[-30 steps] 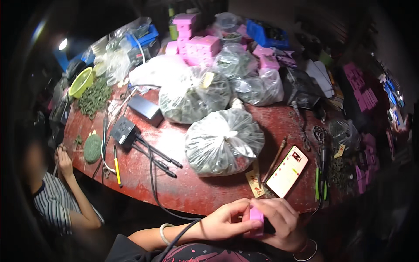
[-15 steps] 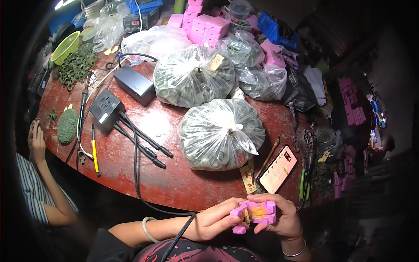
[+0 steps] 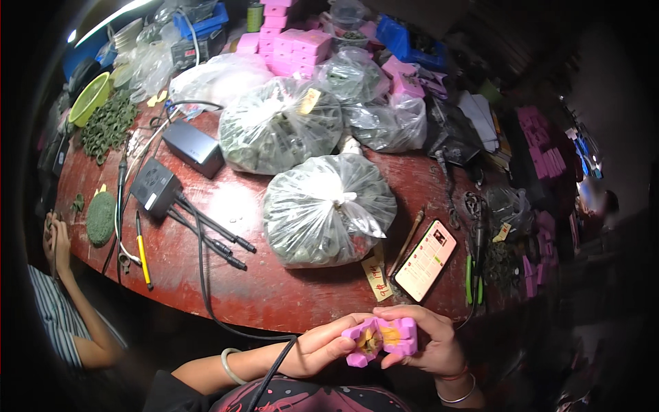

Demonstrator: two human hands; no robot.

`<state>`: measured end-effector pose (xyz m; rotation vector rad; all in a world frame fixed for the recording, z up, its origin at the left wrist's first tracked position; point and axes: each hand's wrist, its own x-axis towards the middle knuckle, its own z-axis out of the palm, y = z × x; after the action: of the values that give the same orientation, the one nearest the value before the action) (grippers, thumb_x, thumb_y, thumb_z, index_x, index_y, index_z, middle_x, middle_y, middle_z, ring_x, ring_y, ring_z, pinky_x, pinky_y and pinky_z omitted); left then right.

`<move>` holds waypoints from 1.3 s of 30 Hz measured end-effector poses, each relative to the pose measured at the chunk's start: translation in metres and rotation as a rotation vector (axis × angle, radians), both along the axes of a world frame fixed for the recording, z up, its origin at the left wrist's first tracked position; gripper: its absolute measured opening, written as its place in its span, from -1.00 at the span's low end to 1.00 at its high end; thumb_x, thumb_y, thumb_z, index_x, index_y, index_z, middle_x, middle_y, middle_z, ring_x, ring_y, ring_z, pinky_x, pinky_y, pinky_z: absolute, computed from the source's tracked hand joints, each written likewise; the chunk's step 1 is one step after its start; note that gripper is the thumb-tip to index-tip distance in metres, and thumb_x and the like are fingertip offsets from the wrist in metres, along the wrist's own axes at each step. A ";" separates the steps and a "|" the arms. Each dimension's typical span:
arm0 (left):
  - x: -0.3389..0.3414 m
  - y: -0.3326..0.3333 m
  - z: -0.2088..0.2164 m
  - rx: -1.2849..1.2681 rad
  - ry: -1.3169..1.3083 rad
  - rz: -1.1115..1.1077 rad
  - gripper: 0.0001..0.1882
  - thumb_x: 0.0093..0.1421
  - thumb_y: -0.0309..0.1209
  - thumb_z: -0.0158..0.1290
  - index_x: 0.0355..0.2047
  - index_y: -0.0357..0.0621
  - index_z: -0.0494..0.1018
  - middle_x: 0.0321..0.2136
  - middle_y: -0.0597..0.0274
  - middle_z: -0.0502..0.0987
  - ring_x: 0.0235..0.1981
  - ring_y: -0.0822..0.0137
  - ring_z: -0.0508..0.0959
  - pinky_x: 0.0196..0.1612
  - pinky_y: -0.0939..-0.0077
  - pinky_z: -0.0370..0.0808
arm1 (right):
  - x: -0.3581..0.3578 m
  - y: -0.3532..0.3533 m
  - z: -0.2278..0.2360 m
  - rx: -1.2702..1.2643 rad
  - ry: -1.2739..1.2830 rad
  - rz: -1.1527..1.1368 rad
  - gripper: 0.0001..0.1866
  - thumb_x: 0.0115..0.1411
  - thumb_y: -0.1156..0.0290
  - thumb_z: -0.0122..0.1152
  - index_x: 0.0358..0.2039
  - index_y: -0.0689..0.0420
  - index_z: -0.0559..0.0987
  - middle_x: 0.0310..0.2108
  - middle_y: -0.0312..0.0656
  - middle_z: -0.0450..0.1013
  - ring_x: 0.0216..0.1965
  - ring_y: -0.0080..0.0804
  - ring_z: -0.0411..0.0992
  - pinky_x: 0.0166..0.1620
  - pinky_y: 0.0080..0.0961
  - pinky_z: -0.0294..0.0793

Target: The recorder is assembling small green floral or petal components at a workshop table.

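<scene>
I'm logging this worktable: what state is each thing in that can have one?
Pink two-part block: open, yellowish insides showing
Left hand: holds the block's left part
Right hand: holds its right part
Front clear plastic bag: filled, knotted shut
Black rectangular smartphone: face up, screen lit
White tube lamp: on
Yellow-green round plastic bowl: tilted
Black cable plugs: ends free
Green-handled tool: cannot tell whether open

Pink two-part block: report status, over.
Left hand and right hand gripping the pink two-part block. Block spread open, yellowish inside. Long black cable across left forearm, clear of the block.
</scene>
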<state>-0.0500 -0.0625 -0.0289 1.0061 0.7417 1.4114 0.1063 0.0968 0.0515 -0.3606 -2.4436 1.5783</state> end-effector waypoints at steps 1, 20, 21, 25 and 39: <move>0.002 0.003 -0.002 -0.001 0.042 0.012 -0.51 0.42 -0.23 -0.23 0.21 -0.35 0.15 0.14 -0.04 0.30 0.16 0.20 0.33 0.21 0.35 0.23 | -0.002 -0.001 0.002 0.145 0.011 0.042 -0.35 -0.14 0.31 0.53 -0.01 0.24 0.50 -0.07 -0.06 0.52 -0.05 -0.20 0.51 0.02 -0.36 0.49; 0.016 0.026 0.007 0.065 0.637 0.282 -0.51 0.02 -0.28 0.35 -0.21 -0.38 0.41 -0.26 0.14 0.39 -0.26 0.37 0.44 -0.14 0.52 0.37 | 0.051 -0.041 -0.042 0.163 0.215 -0.286 -0.48 0.16 0.49 0.25 0.09 0.27 0.29 -0.20 0.06 0.47 -0.17 -0.02 0.51 -0.15 -0.30 0.51; 0.015 0.024 0.004 0.033 0.577 0.297 -0.55 0.01 -0.33 0.34 -0.22 -0.36 0.42 -0.24 0.11 0.40 -0.22 0.32 0.45 -0.11 0.48 0.38 | 0.052 -0.039 -0.041 0.164 0.231 -0.286 -0.48 0.16 0.49 0.25 0.09 0.27 0.29 -0.20 0.06 0.47 -0.17 -0.02 0.51 -0.15 -0.30 0.51; 0.014 0.000 -0.020 -0.387 0.349 0.212 -0.44 0.16 -0.61 0.13 0.16 -0.24 0.22 0.08 0.00 0.35 0.08 0.17 0.40 0.12 0.28 0.44 | 0.048 -0.042 -0.036 0.072 0.374 -0.339 -0.56 0.18 0.50 0.23 0.07 0.22 0.36 -0.23 0.01 0.48 -0.24 -0.08 0.52 -0.18 -0.34 0.51; 0.021 0.010 0.030 -0.300 0.184 -0.169 -0.65 0.30 -0.29 -0.04 0.02 -0.22 0.42 0.10 -0.04 0.38 0.10 0.07 0.41 0.17 0.18 0.31 | 0.127 0.073 -0.018 0.548 0.223 -1.001 -0.75 0.36 0.45 -0.07 -0.01 0.26 0.39 -0.13 -0.05 0.42 -0.02 -0.20 0.40 0.07 -0.36 0.35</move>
<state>-0.0292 -0.0529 0.0013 0.9447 0.9498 1.0355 0.2335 0.1696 0.0333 -1.0107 -1.8767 0.4822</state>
